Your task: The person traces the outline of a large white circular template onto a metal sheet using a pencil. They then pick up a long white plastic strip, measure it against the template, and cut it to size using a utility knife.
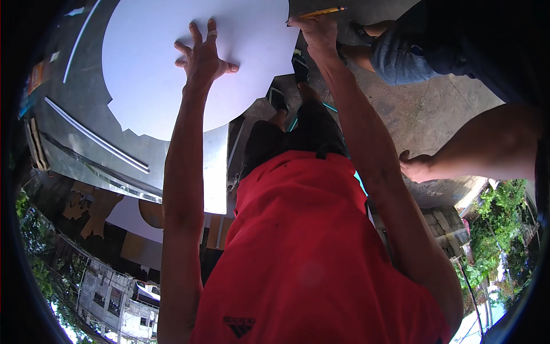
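The big round white panel [172, 63] under the left hand [201, 57] looks smooth and matt, like painted board or sheet, with a clean-cut notched edge on its left side. Beneath it lies a grey metal sheet [86, 137], dull but faintly shiny, with bright polished metal strips [97, 137] along it. The right hand [318, 34] holds a pencil [321, 11], yellow painted wood with a slight gloss. The ground [424, 109] to the right is rough, stained concrete. The person's red shirt [309, 252] is soft matt cloth. Down at the left, brown cut-out shapes [94, 209] look like raw wood or board.
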### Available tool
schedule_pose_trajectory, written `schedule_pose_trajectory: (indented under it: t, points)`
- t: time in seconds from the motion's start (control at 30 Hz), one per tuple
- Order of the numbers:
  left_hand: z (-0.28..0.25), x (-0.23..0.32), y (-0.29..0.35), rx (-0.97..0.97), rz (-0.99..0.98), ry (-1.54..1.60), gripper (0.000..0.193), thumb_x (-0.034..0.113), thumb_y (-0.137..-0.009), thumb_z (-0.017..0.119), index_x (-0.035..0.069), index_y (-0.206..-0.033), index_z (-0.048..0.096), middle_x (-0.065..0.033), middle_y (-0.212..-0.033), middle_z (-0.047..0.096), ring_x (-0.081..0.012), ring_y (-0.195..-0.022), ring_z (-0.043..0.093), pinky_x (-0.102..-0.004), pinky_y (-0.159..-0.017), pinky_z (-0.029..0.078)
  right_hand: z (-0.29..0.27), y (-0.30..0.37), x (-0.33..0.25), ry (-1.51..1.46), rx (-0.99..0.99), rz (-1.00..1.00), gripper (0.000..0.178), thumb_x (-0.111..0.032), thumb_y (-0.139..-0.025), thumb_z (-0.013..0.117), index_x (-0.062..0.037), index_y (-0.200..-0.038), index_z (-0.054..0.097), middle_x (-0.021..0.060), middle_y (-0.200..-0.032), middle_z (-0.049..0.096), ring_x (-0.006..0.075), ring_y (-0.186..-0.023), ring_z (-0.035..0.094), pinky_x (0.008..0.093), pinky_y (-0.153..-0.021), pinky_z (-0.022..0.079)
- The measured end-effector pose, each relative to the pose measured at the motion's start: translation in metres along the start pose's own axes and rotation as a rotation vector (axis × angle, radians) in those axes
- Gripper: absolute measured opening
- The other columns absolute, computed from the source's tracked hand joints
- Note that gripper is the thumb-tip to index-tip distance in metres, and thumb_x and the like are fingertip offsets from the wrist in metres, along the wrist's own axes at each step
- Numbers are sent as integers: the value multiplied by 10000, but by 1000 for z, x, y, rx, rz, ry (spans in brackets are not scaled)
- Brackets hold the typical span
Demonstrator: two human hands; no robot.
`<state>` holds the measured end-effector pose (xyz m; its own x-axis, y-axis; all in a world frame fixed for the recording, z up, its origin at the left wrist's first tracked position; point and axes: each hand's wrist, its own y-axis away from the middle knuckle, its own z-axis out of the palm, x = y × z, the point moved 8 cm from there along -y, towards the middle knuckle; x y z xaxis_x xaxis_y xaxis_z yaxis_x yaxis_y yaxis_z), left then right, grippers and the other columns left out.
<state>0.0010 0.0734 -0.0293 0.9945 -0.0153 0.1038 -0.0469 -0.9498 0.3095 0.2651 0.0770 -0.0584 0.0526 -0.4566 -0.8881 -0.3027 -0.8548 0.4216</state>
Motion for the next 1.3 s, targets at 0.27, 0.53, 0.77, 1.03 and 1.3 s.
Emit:
schedule_pose_trajectory:
  t: [0.27, 0.53, 0.77, 1.03, 1.3]
  points:
    - [-2, 2, 1, -8, -26, -38, 1264, 329, -477, 936, 265, -1528, 236, -116, -1596, 124, -575, -1322, 205, -721, -912, 417, -2, 6, 0, 49, 13, 28, 297, -212, -718, 766, 8, -889, 663, 92, -783, 646, 191, -651, 616, 329, -502, 539]
    - [0, 4, -1, -10, 17, 18, 1225, 335, -500, 917, 244, -1521, 247, -167, -1579, 112, -650, -1299, 137, -776, -914, 367, -2, -18, 25, -141, 1, -193, 191, -77, -671, 810, 23, -793, 703, 58, -764, 705, 97, -654, 615, 247, -577, 454]
    - [-7, 2, 6, 4, -18, 72, 1223, 302, -499, 929, 272, -1517, 253, -145, -1590, 125, -625, -1326, 126, -797, -946, 296, -4, -14, 22, -386, -178, -69, 206, -31, -749, 759, 56, -911, 665, 132, -868, 698, 207, -791, 697, 295, -707, 565]
    - [-19, -34, 88, 539, -145, 540, 674, 316, -737, 814, 4, -1281, 568, -223, -1252, 602, -352, -1152, 571, -442, -951, 476, -10, -32, 2, -151, -486, -20, 250, -40, -786, 749, 29, -994, 629, 114, -923, 684, 206, -889, 688, 321, -867, 554]
    - [83, -48, 225, -121, -827, 1556, 458, 345, -876, 709, -85, -1029, 666, -146, -888, 707, -177, -732, 699, -293, -581, 566, -1, -27, -7, -64, -612, 90, 290, -74, -759, 768, 10, -997, 623, 107, -905, 686, 196, -871, 685, 321, -834, 556]
